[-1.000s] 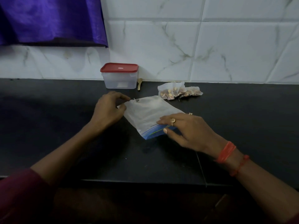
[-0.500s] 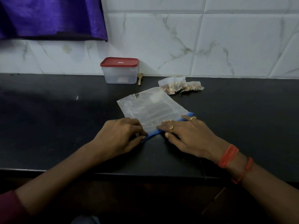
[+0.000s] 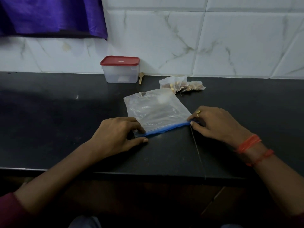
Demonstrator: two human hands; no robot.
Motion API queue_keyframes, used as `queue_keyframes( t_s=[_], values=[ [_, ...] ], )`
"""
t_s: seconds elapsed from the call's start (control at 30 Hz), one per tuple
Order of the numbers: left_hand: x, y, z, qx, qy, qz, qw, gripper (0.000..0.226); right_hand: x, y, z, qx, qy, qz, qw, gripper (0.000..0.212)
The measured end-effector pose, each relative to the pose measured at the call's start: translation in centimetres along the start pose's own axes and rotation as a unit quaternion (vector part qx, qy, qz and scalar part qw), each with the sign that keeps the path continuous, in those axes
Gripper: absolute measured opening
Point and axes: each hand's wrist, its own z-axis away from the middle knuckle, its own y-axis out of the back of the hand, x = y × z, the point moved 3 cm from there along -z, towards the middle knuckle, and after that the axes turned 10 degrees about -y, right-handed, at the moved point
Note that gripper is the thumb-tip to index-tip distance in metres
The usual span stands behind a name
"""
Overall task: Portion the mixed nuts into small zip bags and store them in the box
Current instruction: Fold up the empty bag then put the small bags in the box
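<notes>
A large clear zip bag with a blue zip strip lies flat on the black counter, nearly empty. My left hand pinches the strip's left end. My right hand pinches its right end, thumb and finger pressed on the blue strip. Behind the bag lie small clear bags of mixed nuts. A clear plastic box with a red lid stands shut against the wall. A small wooden spoon leans beside the box.
White marble tiles form the back wall. A purple cloth hangs at the upper left. The counter's front edge runs across the frame below my forearms.
My left hand came from the bag's far corner down to the blue strip. My right hand slid right along the strip to its end. The bag now lies flatter.
</notes>
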Motion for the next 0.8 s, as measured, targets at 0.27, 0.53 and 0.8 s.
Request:
queue_keyframes(
  t_s=[0.27,0.53,0.8],
  values=[
    [-1.8,0.3,0.8,-0.018,-0.047,-0.049,0.998,0.032,0.0,-0.2,3.2,0.017,0.1,-0.088,0.991,0.042],
    [-2.9,0.4,0.8,0.045,0.044,0.028,0.998,0.02,-1.4,0.2,3.0,0.055,0.108,-0.095,0.988,0.04],
    [-4.4,-0.5,1.0,0.039,0.105,0.089,0.99,0.018,-0.7,-0.6,2.4,0.097,0.053,-0.179,0.978,0.031]
  ],
)
